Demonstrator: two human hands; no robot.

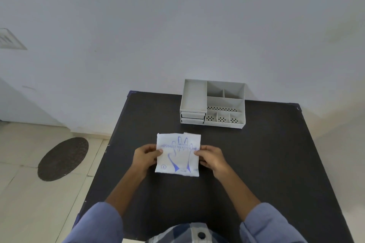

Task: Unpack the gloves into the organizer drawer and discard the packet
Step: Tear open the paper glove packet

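Sleeves [98, 223] of blue cloth frame the near edge of the black table [256, 163]. Beyond them the left hand [145, 157] and right hand [211, 159] pinch opposite side edges of the glove packet [177, 154], thumbs on top, holding it between the fingers. Farther past the fingertips stands the grey organizer [213, 102], its two drawers [192, 117] closed.
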